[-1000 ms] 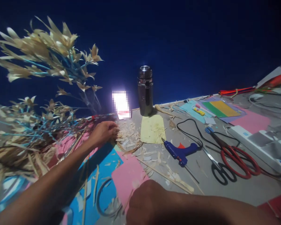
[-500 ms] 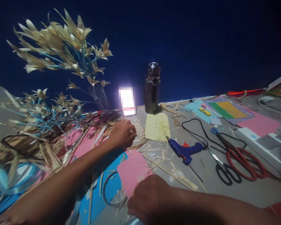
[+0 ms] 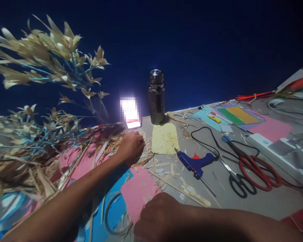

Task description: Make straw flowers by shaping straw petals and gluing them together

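Observation:
My left hand [image 3: 131, 147] reaches forward over dried husk scraps [image 3: 118, 143], left of a yellow paper square [image 3: 164, 137]. Its fingers are curled closed, and whatever may be in them is hidden. Close to me, my right hand [image 3: 160, 216] is closed too, beside the lower right edge of a pink paper square [image 3: 138, 191]. Its fingers point away from view, so I cannot make out what it grips. Under the pink square lies a blue sheet [image 3: 103, 215] with a ring-shaped roll [image 3: 108, 211] on it. A blue glue gun [image 3: 195, 163] rests right of the hands.
Dried-leaf flowers on blue stems [image 3: 73, 60] rise at left. A dark flask [image 3: 156, 101] stands at the back beside a bright lit screen [image 3: 131, 112]. Rightward lie black-handled scissors [image 3: 242, 185], red-handled scissors [image 3: 260, 171] and a white power strip [image 3: 275, 151].
The view has turned slightly right, so the flowers, flask and tools sit further left in the picture. Both hands stay closed and have hardly moved.

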### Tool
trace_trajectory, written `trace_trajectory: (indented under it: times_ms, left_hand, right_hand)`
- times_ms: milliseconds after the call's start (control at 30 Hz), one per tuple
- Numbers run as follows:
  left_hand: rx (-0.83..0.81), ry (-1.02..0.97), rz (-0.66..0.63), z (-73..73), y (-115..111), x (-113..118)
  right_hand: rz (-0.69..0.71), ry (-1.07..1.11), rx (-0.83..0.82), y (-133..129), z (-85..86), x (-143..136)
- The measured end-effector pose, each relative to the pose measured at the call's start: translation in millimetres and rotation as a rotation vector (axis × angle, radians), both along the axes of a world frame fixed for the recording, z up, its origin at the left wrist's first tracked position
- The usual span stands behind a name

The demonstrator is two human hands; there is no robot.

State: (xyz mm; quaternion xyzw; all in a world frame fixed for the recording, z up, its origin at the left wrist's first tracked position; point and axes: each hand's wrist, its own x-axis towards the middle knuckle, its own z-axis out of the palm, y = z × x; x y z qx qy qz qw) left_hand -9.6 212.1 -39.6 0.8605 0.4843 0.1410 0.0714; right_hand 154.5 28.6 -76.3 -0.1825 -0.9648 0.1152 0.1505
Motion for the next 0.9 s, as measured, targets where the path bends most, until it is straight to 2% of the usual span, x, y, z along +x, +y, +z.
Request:
trace_trajectory:
  times_ms: [100,200,333,400,500,600,767,833,900]
  left_hand:
    - [-0.004,-0.037,0.013,-3.2,-4,-5]
    - [-0.026,-0.096,0.045,3.5,-2,-15]
    - [-0.081,-0.186,0.107,16.5,19,-25]
    - [-0.102,-0.209,0.111,18.1,35,-23]
    - [-0.095,-0.202,0.129,12.8,55,-16]
    - [-0.073,-0.164,0.155,4.5,65,-8]
    - [-0.085,-0.099,0.141,0.4,69,-3]
    - [-0.080,-0.086,0.134,0.7,69,-1]
    - [-0.072,-0.085,0.136,0.8,68,1]
  right_hand:
    - [0.026,-0.052,-0.028,2,-10.6,-8]
    - [0.058,-0.101,-0.072,4,-17.1,-13]
    - [0.052,-0.146,-0.124,5,-19.1,-15]
    - [0.054,-0.152,-0.140,6,-19.9,-17]
    - [0.038,-0.169,-0.146,8,-24.4,-24]
    - [0.016,-0.198,-0.152,11,-32.8,-31]
    - [0.052,-0.285,-0.235,17,-44.5,-36]
    - [0.028,-0.323,-0.281,19,-43.7,-34]
    - [0.012,-0.265,-0.297,20,-38.4,-27]
